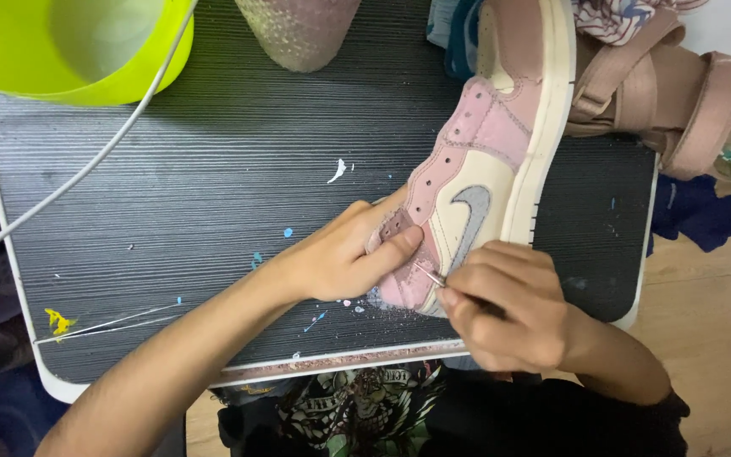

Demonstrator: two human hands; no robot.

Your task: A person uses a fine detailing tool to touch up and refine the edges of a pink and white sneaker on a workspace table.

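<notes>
The sneaker [475, 169] was lying on the table [196, 186], near its front edge. Its heel was gripped by the left hand [349, 258]. A thin tool [430, 276], pinched in the right hand [509, 317], was touching the pink heel panel; fine detail work seemed in progress, needing steady, small strokes.

Lighting: bright, even, diffuse, no single source apparent. Shadows: soft, short, under the left hand [344, 258] toward 6 o'clock. Glare: mild sheen on the yellow-green bowl [78, 46] at 11 o'clock. Focus: centre sharp; edges slightly soft and stretched.
</notes>
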